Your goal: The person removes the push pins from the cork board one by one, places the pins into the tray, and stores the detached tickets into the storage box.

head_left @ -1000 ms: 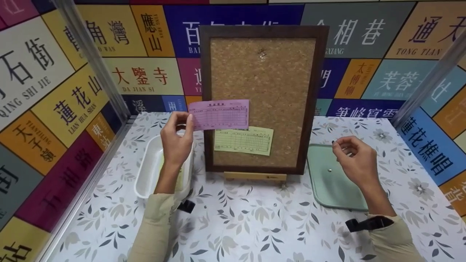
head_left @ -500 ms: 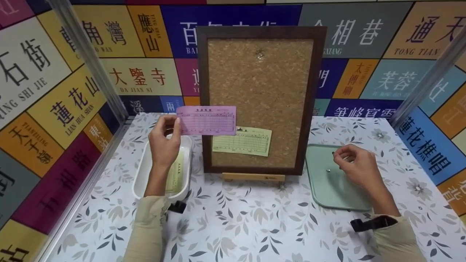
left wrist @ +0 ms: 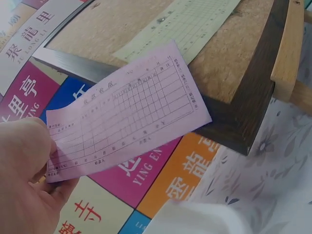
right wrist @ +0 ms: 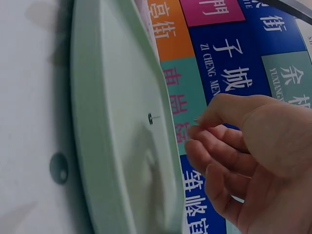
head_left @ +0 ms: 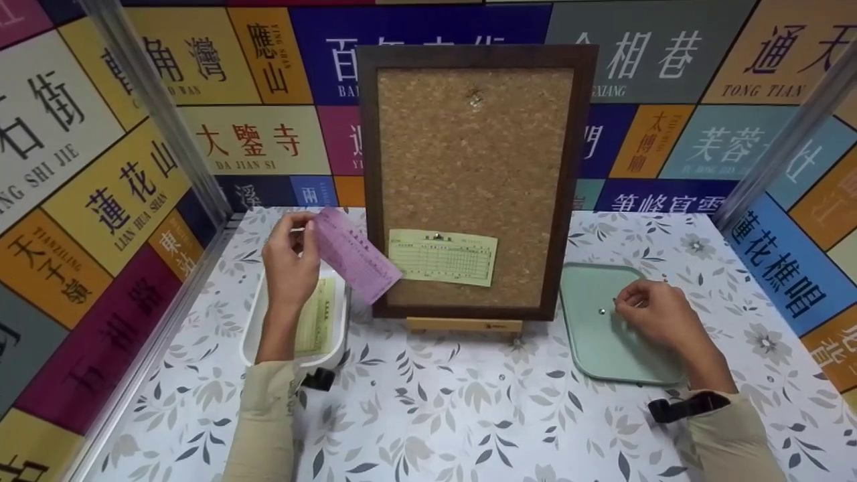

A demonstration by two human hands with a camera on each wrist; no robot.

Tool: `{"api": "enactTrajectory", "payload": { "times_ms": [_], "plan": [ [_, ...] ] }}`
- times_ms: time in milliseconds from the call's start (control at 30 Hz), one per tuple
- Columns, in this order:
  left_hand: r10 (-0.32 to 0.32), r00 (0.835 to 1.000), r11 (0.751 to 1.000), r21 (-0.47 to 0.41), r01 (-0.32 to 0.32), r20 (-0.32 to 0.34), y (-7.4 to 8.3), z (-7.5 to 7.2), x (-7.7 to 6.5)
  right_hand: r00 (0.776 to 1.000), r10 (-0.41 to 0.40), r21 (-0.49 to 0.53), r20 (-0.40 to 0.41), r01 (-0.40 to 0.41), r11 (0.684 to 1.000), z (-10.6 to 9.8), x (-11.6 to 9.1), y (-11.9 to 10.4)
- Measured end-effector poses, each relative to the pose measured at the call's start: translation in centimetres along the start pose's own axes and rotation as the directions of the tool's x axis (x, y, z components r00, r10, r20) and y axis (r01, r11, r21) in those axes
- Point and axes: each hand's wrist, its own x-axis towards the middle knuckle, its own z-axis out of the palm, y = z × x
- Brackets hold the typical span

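My left hand (head_left: 292, 264) pinches a pink receipt slip (head_left: 358, 258) by one end, above the white tub. The slip slants down to the right, and its far end overlaps the corkboard's lower left frame in the head view. A green receipt slip (head_left: 443, 260) is fixed low on the corkboard (head_left: 472, 161) by a thumbtack (head_left: 438, 235) at its top edge. Over the green tray (head_left: 589, 348), my right hand (head_left: 659, 314) pinches a tiny shiny thumbtack (right wrist: 197, 120) between thumb and forefinger, mostly hidden. Another thumbtack (right wrist: 150, 118) lies on the tray, its pin showing.
The white tub (head_left: 253, 335) at the left contains green slips (head_left: 318, 325). A wooden stand (head_left: 464, 325) supports the dark-framed corkboard upright. More tacks (head_left: 475, 98) cluster near the board's top. A flower-patterned cloth (head_left: 442, 415) covers the table, with lettered walls behind.
The pink slip has moved left and down, off most of the board, and tipped from level to slanting. My left hand went with it. My right hand has sunk a little towards the tray.
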Motion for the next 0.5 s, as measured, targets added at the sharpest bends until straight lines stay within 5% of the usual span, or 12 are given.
{"api": "enactTrajectory", "payload": {
  "times_ms": [200,500],
  "plan": [
    [0.031,0.997,0.979,0.198,-0.044,0.067,-0.8,-2.1,0.3,0.994,0.006,-0.008,0.113,-0.005,1.000,0.3,-0.1,0.8],
    [0.001,0.985,0.928,0.368,-0.065,0.171,-2.0,-5.2,0.7,0.992,-0.028,-0.019,0.123,0.031,0.999,0.7,0.2,1.3]
  ]
}}
